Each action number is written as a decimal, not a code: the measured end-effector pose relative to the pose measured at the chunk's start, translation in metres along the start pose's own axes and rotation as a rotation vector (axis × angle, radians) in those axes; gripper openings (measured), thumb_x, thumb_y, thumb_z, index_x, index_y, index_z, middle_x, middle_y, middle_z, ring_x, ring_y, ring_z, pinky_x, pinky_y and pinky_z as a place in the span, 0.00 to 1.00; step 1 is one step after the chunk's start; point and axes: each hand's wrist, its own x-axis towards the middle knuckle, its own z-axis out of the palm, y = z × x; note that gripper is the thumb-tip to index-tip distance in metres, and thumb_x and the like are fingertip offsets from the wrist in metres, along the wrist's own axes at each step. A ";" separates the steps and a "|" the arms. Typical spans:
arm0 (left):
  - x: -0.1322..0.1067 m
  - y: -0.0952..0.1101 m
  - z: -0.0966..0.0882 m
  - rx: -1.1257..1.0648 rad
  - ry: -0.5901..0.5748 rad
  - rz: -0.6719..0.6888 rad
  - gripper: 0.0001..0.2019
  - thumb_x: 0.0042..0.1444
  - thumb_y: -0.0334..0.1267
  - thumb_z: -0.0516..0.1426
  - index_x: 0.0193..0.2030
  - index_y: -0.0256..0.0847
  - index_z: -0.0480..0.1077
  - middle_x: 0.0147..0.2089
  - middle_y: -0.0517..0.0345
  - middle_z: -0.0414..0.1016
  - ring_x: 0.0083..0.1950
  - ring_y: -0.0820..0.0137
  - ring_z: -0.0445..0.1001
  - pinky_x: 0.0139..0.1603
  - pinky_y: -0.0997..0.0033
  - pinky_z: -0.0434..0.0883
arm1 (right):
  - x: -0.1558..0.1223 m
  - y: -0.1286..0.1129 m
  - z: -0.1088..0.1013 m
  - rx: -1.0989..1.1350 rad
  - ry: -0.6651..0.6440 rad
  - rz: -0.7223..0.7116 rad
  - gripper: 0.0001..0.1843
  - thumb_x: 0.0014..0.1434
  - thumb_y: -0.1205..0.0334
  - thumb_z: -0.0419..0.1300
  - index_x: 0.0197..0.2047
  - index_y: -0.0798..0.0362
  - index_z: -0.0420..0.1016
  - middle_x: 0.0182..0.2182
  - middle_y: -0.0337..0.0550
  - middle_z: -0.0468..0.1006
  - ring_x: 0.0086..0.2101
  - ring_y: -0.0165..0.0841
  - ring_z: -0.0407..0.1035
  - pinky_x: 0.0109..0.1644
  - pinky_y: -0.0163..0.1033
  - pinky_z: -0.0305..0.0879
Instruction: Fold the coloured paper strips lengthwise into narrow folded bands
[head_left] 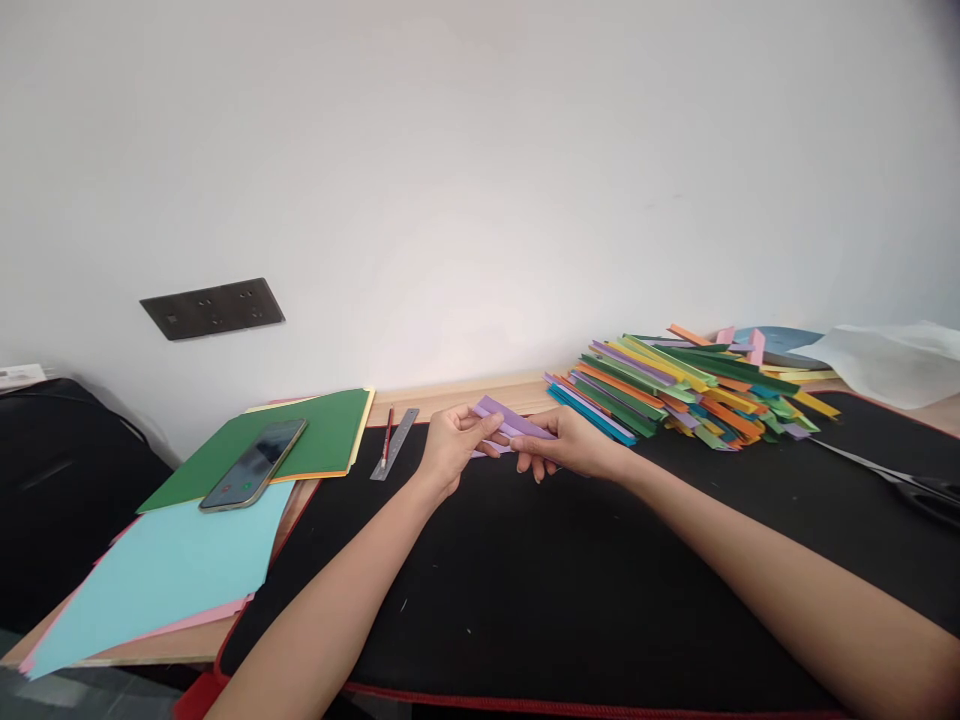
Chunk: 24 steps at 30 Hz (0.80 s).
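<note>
A folded purple paper strip point(510, 420) is held between both hands just above the far part of a black mat point(570, 590). My left hand point(450, 445) pinches its left end, thumb on top. My right hand point(570, 445) grips its right end with fingers curled under it. A big heap of folded paper strips in many colours point(675, 390) lies to the right of my hands on the mat's far edge.
A steel ruler point(395, 443) and a red pencil point(388, 436) lie left of my hands. Further left are green sheets point(330, 430), a light blue sheet point(165, 570) and a phone point(253, 464). Scissors point(907, 485) and white paper point(892, 360) sit far right.
</note>
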 end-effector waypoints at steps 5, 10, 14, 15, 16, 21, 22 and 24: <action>0.001 0.000 -0.001 -0.003 -0.016 0.020 0.15 0.41 0.44 0.62 0.29 0.32 0.69 0.26 0.51 0.74 0.29 0.67 0.74 0.25 0.73 0.68 | 0.001 0.002 -0.001 -0.011 0.005 0.005 0.18 0.51 0.49 0.57 0.29 0.59 0.71 0.22 0.43 0.76 0.17 0.25 0.67 0.18 0.28 0.58; 0.001 0.000 0.000 0.017 0.003 0.025 0.15 0.41 0.45 0.62 0.29 0.32 0.69 0.27 0.50 0.75 0.29 0.67 0.74 0.24 0.74 0.68 | 0.001 0.003 -0.002 -0.021 0.005 0.013 0.19 0.52 0.48 0.56 0.29 0.58 0.71 0.22 0.43 0.76 0.17 0.25 0.67 0.18 0.29 0.57; 0.001 0.000 0.001 0.020 0.008 0.034 0.16 0.42 0.45 0.61 0.29 0.32 0.69 0.27 0.50 0.75 0.29 0.67 0.74 0.24 0.74 0.68 | 0.000 0.001 -0.002 -0.034 0.012 0.005 0.19 0.52 0.48 0.56 0.28 0.58 0.71 0.22 0.42 0.76 0.17 0.24 0.66 0.18 0.29 0.56; 0.000 0.000 0.001 0.020 0.006 0.035 0.15 0.42 0.45 0.61 0.30 0.32 0.69 0.27 0.50 0.75 0.30 0.67 0.74 0.24 0.74 0.68 | 0.000 0.001 -0.002 -0.038 0.015 0.004 0.20 0.52 0.47 0.56 0.28 0.58 0.71 0.21 0.42 0.76 0.17 0.24 0.66 0.18 0.29 0.56; 0.000 0.000 0.001 0.020 0.005 0.034 0.15 0.42 0.44 0.61 0.30 0.32 0.69 0.27 0.50 0.75 0.30 0.67 0.75 0.24 0.74 0.68 | -0.001 0.000 -0.002 -0.043 0.016 0.004 0.20 0.52 0.47 0.56 0.27 0.58 0.71 0.21 0.42 0.76 0.17 0.24 0.65 0.18 0.29 0.55; 0.000 0.002 0.001 0.029 -0.007 0.030 0.14 0.44 0.43 0.61 0.31 0.33 0.70 0.28 0.50 0.76 0.30 0.67 0.75 0.25 0.74 0.68 | 0.000 0.000 -0.002 -0.033 0.008 -0.001 0.21 0.52 0.46 0.55 0.27 0.59 0.71 0.20 0.42 0.75 0.17 0.24 0.65 0.18 0.28 0.55; 0.000 0.002 0.001 0.031 -0.007 0.027 0.14 0.43 0.43 0.61 0.31 0.33 0.70 0.28 0.50 0.76 0.30 0.67 0.75 0.26 0.74 0.68 | 0.000 0.000 -0.002 -0.018 0.007 0.002 0.22 0.52 0.45 0.55 0.28 0.59 0.71 0.21 0.43 0.75 0.17 0.24 0.65 0.18 0.28 0.56; 0.000 0.003 0.001 0.034 0.001 0.020 0.14 0.43 0.43 0.61 0.30 0.32 0.70 0.28 0.50 0.76 0.30 0.67 0.75 0.26 0.74 0.68 | 0.001 0.000 -0.001 0.014 0.004 0.014 0.22 0.51 0.44 0.55 0.30 0.59 0.71 0.23 0.44 0.76 0.18 0.24 0.66 0.19 0.28 0.57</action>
